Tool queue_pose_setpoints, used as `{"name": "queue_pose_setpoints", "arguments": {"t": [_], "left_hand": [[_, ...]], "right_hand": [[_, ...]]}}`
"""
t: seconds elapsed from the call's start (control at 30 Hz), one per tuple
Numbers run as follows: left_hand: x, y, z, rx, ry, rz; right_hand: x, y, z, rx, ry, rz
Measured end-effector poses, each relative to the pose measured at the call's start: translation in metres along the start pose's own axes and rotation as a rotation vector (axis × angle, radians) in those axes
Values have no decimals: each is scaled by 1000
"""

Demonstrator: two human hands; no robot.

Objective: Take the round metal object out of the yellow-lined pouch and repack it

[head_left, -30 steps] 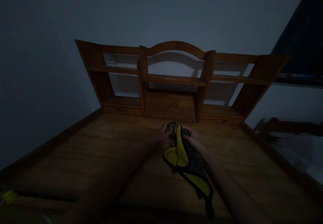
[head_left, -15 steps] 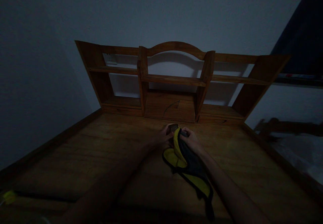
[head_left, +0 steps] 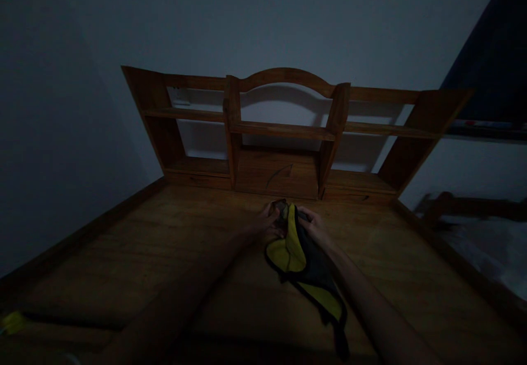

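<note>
Over the desk (head_left: 197, 233), my left hand (head_left: 267, 221) is closed around a small dark brown object (head_left: 281, 206), too dim to make out its kind. My right hand (head_left: 315, 228) grips a cloth (head_left: 317, 263), grey on one side and yellow on the other, with black edging. Its folded upper end rises between both hands, against the brown object. The lower part hangs loosely toward me, ending in a narrow dark tip between my forearms. Fingertips of both hands are partly hidden by the cloth and the object.
A wooden shelf unit (head_left: 284, 130) with an arched top stands along the desk's back edge, before a pale wall (head_left: 263, 19). A yellow item (head_left: 14, 322) lies at the front left. Right of the desk are a wooden rail (head_left: 473, 206) and pale fabric (head_left: 489, 250).
The brown object has turned in my left hand and shows a different side. The cloth's upper fold has shifted slightly upright beside it. Both arms stay nearly in place.
</note>
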State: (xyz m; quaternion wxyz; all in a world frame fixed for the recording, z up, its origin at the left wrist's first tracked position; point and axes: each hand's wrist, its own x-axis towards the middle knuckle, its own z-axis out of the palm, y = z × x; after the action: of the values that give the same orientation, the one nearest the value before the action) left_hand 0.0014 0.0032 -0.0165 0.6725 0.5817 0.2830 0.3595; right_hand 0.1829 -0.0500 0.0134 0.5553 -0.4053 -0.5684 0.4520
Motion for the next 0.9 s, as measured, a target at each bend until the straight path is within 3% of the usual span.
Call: {"name": "queue_pose_setpoints", "arguments": {"t": [0.23, 0.53, 0.67, 0.9], "left_hand": [[-2, 2, 1, 14, -23, 43], [3, 4, 1, 148, -69, 281], [0, 4, 0, 147, -123, 212], [-2, 5, 1, 89, -61, 128]], "right_hand": [[0, 2, 0, 15, 4, 48], [-2, -3, 3, -76, 39, 74], [-2, -1, 2, -43, 27, 30], [3, 10, -1, 49, 34, 19]]}}
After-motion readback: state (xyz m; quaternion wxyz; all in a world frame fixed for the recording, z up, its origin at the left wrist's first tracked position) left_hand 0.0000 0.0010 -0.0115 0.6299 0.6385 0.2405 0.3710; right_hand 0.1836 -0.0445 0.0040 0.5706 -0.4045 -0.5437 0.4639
